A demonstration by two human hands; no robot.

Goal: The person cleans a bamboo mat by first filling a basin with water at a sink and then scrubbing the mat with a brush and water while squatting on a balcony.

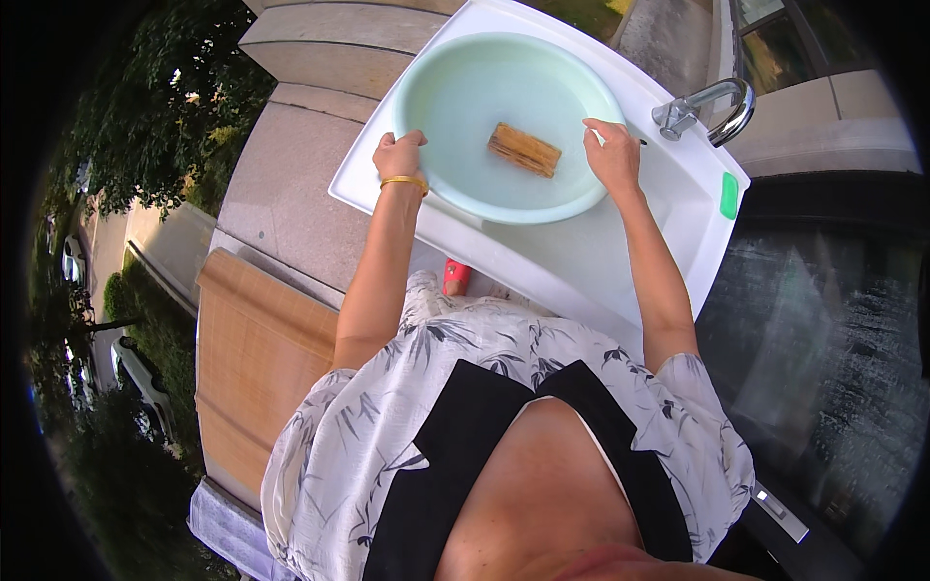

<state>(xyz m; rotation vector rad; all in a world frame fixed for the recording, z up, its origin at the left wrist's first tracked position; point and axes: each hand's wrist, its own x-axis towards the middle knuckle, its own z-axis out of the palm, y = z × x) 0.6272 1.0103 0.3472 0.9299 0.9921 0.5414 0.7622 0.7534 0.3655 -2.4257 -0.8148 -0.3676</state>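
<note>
A pale green plastic basin (pixel 501 210) rests across the left part of a white laundry sink (pixel 581 254). On the basin's floor lies a brown, ridged block (pixel 524 149) that looks like wood, slightly slanted. Whether clear water covers it is hard to tell. My left hand (pixel 399 154), with a gold bracelet at the wrist, grips the basin's left rim, thumb on the inner side. Over the right rim is my right hand (pixel 612 156), its thumb and forefinger curved inward with a gap between them. Its other fingers are hidden, so a hold on the rim cannot be confirmed.
A chrome faucet (pixel 701 109) curves at the sink's back right. A green oblong piece (pixel 729 196) sits on the right ledge. Stone steps (pixel 327 43) rise beyond the sink's left side; a tan mat-like cover (pixel 254 348) lies at left. Dark glass (pixel 814 327) stands at right.
</note>
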